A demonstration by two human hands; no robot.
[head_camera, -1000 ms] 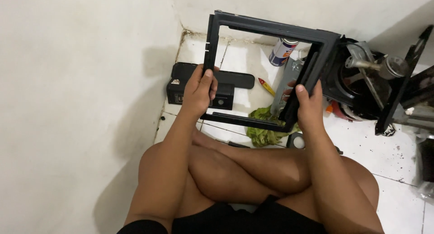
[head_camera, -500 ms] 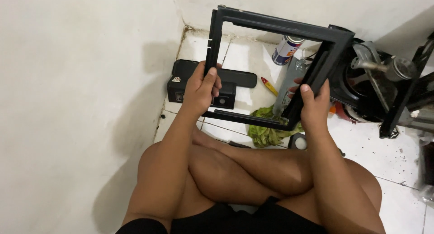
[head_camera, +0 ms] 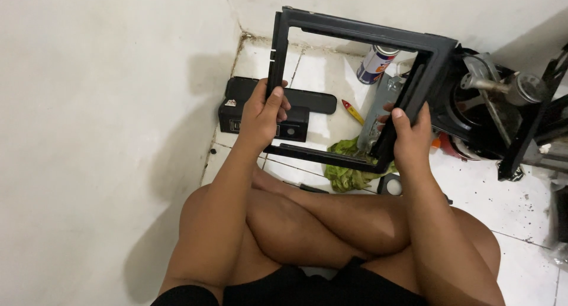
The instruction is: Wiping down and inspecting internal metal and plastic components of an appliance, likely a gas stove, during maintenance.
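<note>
blue-and-white spray can (head_camera: 375, 63) lying on floor tiles by wall

Both arms reach forward — left hand (head_camera: 263, 114) and right hand (head_camera: 409, 137) each clenched in a grip.

A big white wall (head_camera: 100, 134) fills the left side. Another white wall (head_camera: 414, 10) runs along the top, and the two meet in a corner. The crack where they meet the floor looks dirty and brown. The floor (head_camera: 520, 193) is made of white tiles with thin dark lines between them. Small dark specks lie on the tiles on the right. Soft grey shadows fall on the left wall. The light is bright and even.
</note>
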